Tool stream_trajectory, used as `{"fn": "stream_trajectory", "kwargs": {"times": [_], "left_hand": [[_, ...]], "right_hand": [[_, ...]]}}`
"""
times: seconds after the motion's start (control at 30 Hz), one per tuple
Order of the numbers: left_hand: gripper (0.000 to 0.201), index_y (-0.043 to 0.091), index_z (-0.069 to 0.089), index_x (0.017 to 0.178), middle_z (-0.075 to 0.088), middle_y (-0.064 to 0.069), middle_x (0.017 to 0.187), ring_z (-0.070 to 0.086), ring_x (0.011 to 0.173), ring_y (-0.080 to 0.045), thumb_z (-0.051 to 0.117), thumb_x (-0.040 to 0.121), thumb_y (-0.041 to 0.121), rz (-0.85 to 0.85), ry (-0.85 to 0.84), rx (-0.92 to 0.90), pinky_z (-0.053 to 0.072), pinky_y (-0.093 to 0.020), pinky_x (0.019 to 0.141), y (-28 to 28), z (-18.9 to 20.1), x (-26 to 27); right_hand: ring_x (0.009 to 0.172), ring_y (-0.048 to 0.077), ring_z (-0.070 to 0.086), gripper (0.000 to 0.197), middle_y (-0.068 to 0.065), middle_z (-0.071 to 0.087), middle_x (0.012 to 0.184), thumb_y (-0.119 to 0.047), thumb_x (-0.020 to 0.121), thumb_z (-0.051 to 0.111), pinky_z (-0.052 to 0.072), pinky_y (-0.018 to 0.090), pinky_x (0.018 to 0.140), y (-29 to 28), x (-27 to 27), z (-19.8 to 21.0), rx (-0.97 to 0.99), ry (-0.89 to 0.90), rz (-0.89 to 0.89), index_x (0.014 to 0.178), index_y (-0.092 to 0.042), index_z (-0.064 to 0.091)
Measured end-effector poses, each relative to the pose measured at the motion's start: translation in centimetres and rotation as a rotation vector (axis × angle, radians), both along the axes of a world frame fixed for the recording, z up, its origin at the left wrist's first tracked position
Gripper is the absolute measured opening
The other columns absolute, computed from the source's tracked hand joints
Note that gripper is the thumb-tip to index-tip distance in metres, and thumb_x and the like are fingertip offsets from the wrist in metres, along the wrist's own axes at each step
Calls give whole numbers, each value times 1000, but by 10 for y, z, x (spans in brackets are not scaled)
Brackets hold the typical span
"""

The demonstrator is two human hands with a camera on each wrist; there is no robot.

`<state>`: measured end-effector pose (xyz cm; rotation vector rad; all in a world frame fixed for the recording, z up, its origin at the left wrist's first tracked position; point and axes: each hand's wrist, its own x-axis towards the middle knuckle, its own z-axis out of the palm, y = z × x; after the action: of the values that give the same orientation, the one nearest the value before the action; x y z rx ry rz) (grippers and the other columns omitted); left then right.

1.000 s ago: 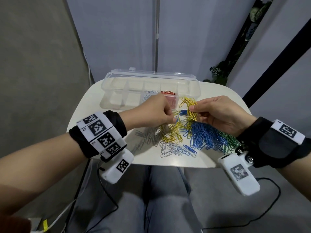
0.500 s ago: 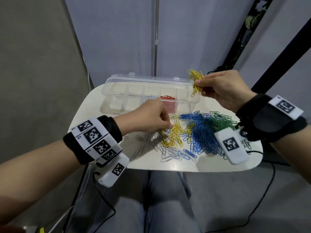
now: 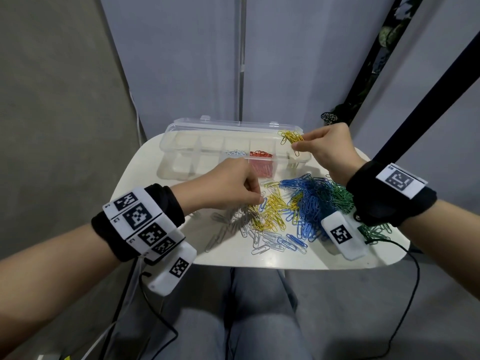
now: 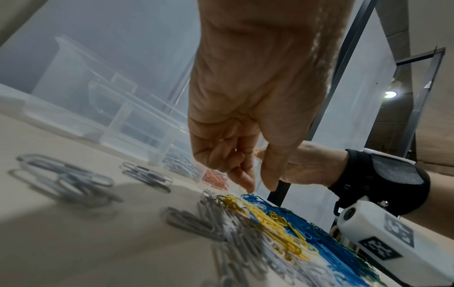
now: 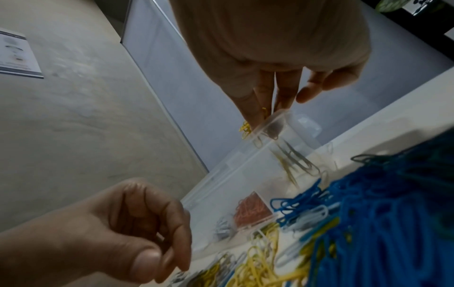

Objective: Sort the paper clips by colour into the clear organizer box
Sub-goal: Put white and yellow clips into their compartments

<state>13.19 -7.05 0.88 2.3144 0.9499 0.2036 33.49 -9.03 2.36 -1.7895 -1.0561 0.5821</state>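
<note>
While right grip (image 3: 327, 149) pinches yellow clips (image 3: 290, 137) over box (image 3: 181, 131) — left grip (image 3: 233, 185) curled, empty.

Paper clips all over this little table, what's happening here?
A person is sorting them by colour into a clear organizer box. The right hand pinches a bunch of yellow clips over the box's right end. The left hand, fingers curled, is down at the mixed pile of yellow, blue, green and silver clips on the table. Red clips and some pale ones already sit in compartments.
</note>
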Motion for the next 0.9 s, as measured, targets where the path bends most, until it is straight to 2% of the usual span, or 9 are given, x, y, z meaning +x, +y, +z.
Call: {"fn": "stream_trajectory", "kwargs": {"times": [0.13, 0.33, 0.43, 0.5, 0.57, 0.63, 0.73, 0.83, 0.9], "left_hand": [[11, 13, 76, 82, 72, 2, 76, 58, 63, 0, 75, 78, 23, -7, 5, 2, 42, -11, 57, 0, 0, 1], [12, 12, 76, 82, 72, 3, 76, 59, 64, -2, 75, 79, 24, -9, 14, 6, 44, -15, 59, -1, 2, 1], [12, 12, 76, 81, 72, 2, 75, 59, 65, -5, 75, 78, 23, -2, 18, 15, 44, -16, 60, 0, 2, 1], [10, 13, 75, 79, 71, 1, 73, 58, 64, -6, 76, 77, 23, 15, 9, 33, 40, -12, 56, 2, 2, 0], [9, 13, 74, 78, 70, 1, 70, 57, 62, -6, 76, 76, 22, 32, -1, 44, 39, -12, 54, 3, 4, -1], [9, 13, 73, 76, 66, 5, 64, 54, 56, 0, 76, 76, 21, 49, -15, 63, 37, -10, 51, 6, 8, -2], [10, 15, 72, 73, 56, 13, 55, 48, 48, 2, 77, 76, 23, 109, -68, 111, 34, -9, 49, 11, 17, -3], [12, 17, 70, 69, 55, 8, 54, 46, 50, -5, 76, 76, 25, 159, -108, 186, 36, -24, 53, 17, 25, -5], [14, 18, 69, 68, 54, 7, 53, 45, 51, -7, 77, 76, 28, 179, -108, 194, 34, -26, 52, 19, 28, -6]], "right_hand": [[58, 8, 53, 13, 2, 61, 65, -9, 70, 81, 41, 18, 53, -1, -3, 0, 1, -26, 15, 76, -3, 71], [59, 12, 53, 15, 3, 60, 64, -10, 67, 84, 39, 22, 55, 4, 6, -2, -40, -84, -15, 68, -6, 69], [90, 27, 59, 21, 9, 67, 71, -17, 58, 88, 50, 35, 73, 7, 11, -7, -107, -144, -12, 49, -18, 68], [106, 33, 56, 20, 9, 68, 74, -21, 54, 88, 50, 38, 82, 8, 13, -8, -135, -181, -4, 48, -22, 69], [110, 34, 54, 20, 9, 66, 75, -23, 55, 87, 47, 34, 78, 8, 16, -6, -128, -206, 11, 54, -23, 67], [109, 34, 54, 18, 10, 66, 77, -25, 59, 85, 49, 34, 83, 8, 16, -1, -93, -292, 41, 64, -27, 68], [94, 29, 58, 13, 3, 64, 74, -24, 67, 81, 51, 36, 81, 6, 7, 15, -42, -441, 113, 76, -28, 73], [48, 2, 49, 10, -13, 53, 48, -15, 73, 79, 40, 16, 50, 8, -6, 33, -92, -507, 269, 83, -12, 77], [33, 0, 43, 9, -15, 49, 36, -10, 73, 80, 29, 8, 36, 14, -16, 41, -178, -526, 384, 81, -9, 76]]}}
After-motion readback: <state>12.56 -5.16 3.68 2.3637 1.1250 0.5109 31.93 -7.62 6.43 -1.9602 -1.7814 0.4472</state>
